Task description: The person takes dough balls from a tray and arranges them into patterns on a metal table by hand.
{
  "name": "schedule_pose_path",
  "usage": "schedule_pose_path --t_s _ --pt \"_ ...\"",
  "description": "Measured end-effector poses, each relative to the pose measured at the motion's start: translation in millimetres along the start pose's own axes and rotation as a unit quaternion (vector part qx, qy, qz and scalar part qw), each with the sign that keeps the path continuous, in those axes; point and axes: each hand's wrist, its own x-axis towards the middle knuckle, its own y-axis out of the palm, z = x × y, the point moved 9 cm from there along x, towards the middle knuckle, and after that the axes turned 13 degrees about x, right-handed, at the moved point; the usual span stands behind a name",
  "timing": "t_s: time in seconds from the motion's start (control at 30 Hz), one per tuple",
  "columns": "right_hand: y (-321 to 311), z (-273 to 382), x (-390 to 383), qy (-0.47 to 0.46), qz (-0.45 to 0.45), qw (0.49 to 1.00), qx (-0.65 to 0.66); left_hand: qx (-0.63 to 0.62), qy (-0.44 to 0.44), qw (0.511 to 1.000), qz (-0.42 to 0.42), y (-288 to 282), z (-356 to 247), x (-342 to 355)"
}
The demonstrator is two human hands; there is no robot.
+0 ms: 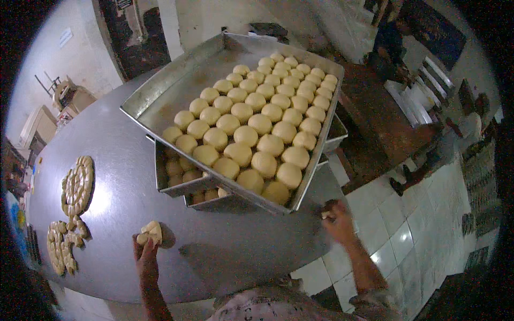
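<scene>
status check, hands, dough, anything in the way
Left hand: holding dough. Right hand: blurred, pale bit showing. Stacked trays ahead of both hands.

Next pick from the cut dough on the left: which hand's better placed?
Likely the left hand: it's far nearer the cut dough, though already on a dough piece. The right hand is at the opposite side of the table.
</scene>
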Motion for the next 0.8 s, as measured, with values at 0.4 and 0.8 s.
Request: schedule_pose_path --t_s 0.4,0.8 --pt "-130 315 278 -0.412 -0.226 0.796 0.38 0.205 -0.026 0.965 -0.163 21 -16 -50" --pt "-2 323 107 -0.447 -0.029 0.873 0.193 0.098 -0.091 0.981 0.139 72 -14 -66"
